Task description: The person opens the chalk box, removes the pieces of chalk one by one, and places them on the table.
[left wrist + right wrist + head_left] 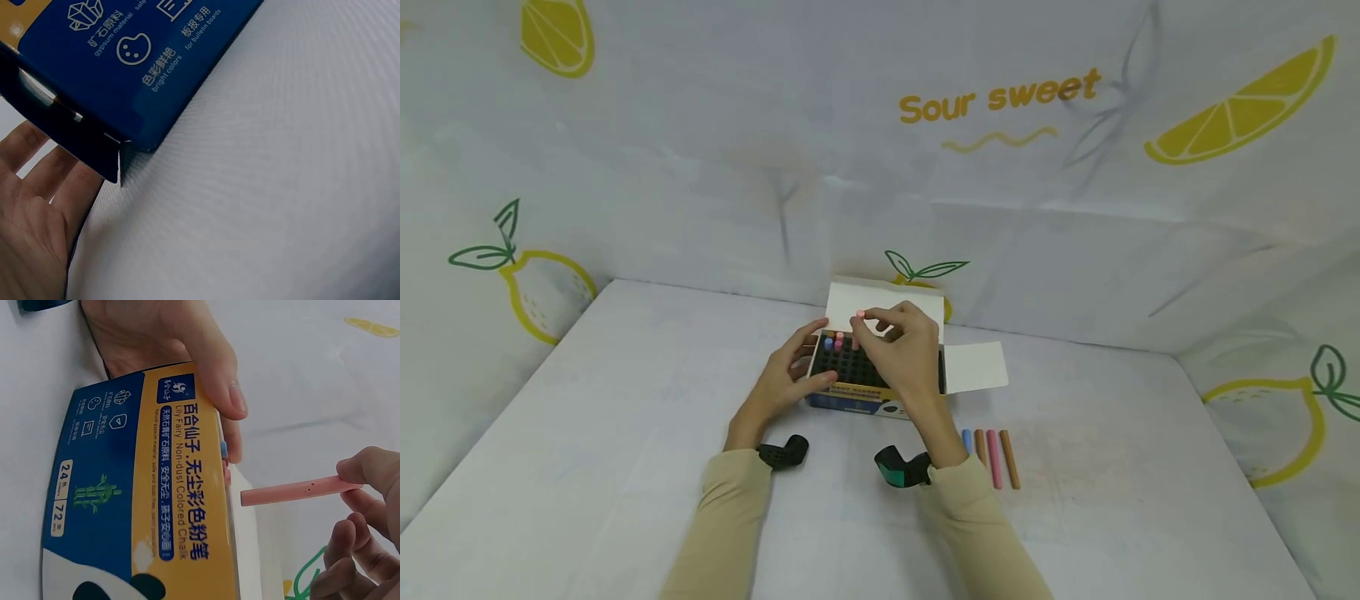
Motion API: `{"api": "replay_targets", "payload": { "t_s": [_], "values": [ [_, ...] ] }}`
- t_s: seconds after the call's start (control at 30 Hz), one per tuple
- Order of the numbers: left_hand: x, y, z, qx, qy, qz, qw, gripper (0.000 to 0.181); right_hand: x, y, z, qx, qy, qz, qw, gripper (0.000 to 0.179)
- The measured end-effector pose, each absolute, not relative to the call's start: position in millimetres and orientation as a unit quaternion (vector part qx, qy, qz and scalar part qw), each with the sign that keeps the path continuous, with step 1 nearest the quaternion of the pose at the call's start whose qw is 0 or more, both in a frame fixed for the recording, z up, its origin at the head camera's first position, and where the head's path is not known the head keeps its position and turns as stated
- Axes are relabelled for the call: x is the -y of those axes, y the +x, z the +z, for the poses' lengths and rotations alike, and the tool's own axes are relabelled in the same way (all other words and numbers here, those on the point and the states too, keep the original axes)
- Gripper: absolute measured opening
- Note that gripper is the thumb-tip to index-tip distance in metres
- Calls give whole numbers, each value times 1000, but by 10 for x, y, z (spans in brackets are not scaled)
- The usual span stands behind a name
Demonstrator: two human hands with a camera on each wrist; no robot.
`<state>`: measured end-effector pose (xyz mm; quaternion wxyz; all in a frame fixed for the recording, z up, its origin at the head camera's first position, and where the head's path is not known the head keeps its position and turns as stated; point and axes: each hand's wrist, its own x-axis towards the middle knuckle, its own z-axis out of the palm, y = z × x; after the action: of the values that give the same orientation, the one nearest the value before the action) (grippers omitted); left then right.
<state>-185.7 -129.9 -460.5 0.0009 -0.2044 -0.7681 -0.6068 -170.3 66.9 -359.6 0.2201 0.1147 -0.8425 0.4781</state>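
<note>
A chalk box (857, 400), blue and yellow, stands on the table with its lid raised at the back. Inside it is a black holder (850, 367) with rows of holes; a few chalk ends (829, 343) show at its far left corner. My left hand (778, 383) grips the box's left end, thumb over the front edge and fingers along the side. Above the holder my right hand (906, 350) pinches a pink chalk stick (294, 490) near one end. The stick's free end points toward the holder, apart from the box front in the right wrist view.
To the right of the box lie several chalk sticks side by side: a blue one (967, 440), a pink one (995, 458) and brown ones (1011, 460), partly behind the right wrist. A white side flap (976, 367) sticks out rightward. Behind rises a lemon-print cloth (700, 167).
</note>
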Motion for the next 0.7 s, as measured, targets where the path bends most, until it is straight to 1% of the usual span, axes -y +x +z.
{"api": "replay_targets", "payload": {
  "t_s": [0.17,0.7],
  "values": [
    [1286,-1848,-4603,771,-204,-603,2,79,-770,-1587,-3582,841,109,485,213,18],
    [1297,-1850,-4598,771,-208,-602,1,80,-1072,-1241,-3590,834,113,491,224,8]
  ]
}}
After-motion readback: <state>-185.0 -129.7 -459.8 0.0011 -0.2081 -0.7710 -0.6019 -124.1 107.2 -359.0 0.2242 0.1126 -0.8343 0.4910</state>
